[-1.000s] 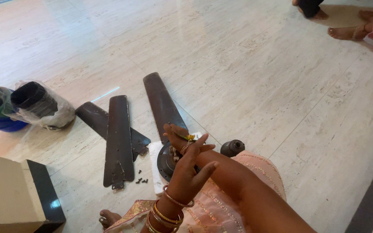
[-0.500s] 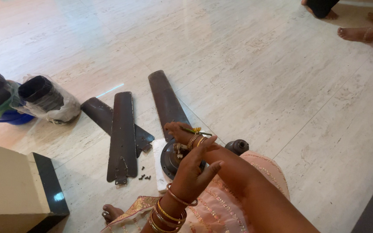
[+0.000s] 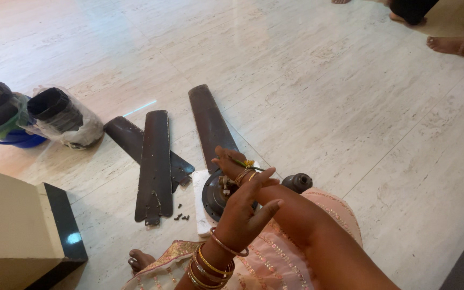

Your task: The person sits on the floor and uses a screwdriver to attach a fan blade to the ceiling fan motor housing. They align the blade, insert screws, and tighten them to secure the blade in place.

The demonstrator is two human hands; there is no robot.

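Note:
I sit on the floor over a dark round fan motor (image 3: 214, 194) that rests on a white block (image 3: 200, 212). One brown blade (image 3: 209, 122) runs from the motor away from me. My right hand (image 3: 229, 161) reaches across the motor and grips a thin screwdriver (image 3: 247, 164) with a yellow-green handle. My left hand (image 3: 244, 210), with gold bangles on the wrist, hovers over the motor with fingers spread, its fingertips against my right hand. A dark cup-shaped fan cover (image 3: 298, 182) lies just right of my arm.
Two loose brown blades (image 3: 154, 161) (image 3: 126, 135) lie crossed to the left, with small dark screws (image 3: 181, 217) beside them. A beige box (image 3: 12, 225) stands at lower left. Plastic-wrapped dark parts (image 3: 63, 117) and a blue tub (image 3: 14, 138) sit far left. Another person's feet (image 3: 452, 43) are at top right.
Both hands stay at the motor, the right still holding the screwdriver. My view has shifted slightly, so everything sits a little further right in the frame.

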